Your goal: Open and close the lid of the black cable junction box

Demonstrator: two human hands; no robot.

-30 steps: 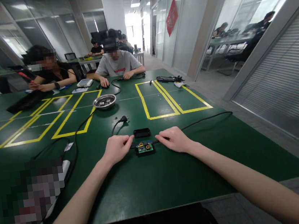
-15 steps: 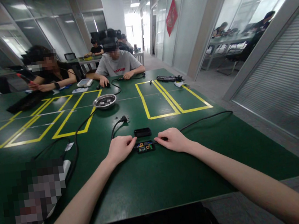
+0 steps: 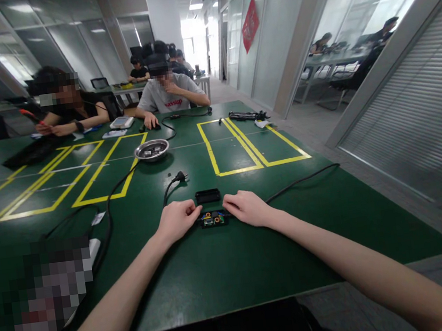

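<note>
An open black adapter case [image 3: 214, 222] lies on the green table in front of me, its circuit board with copper-coloured coils and blue wires showing. My left hand [image 3: 179, 216] is closed at the case's left end, around the power cord leading to a black plug [image 3: 181, 177]. At the right end my right hand [image 3: 248, 206] has curled fingers, thumb near the case's upper corner, with the other cord [image 3: 303, 179] passing beneath it. What lies inside its fingers is mostly hidden. Just behind the case sits a separate black cover [image 3: 207, 195], hollow side up.
A steel bowl [image 3: 152, 151] holding small metal parts stands beyond my left hand. Yellow tape [image 3: 238, 172] marks rectangles on the table. A white power strip [image 3: 94, 251] lies at left. A folded black tripod [image 3: 247, 115] is far right. Co-workers sit across the table.
My right hand has shifted slightly left, its fingertips closer to the case. My left hand stays put. The person opposite has raised one hand to the face.
</note>
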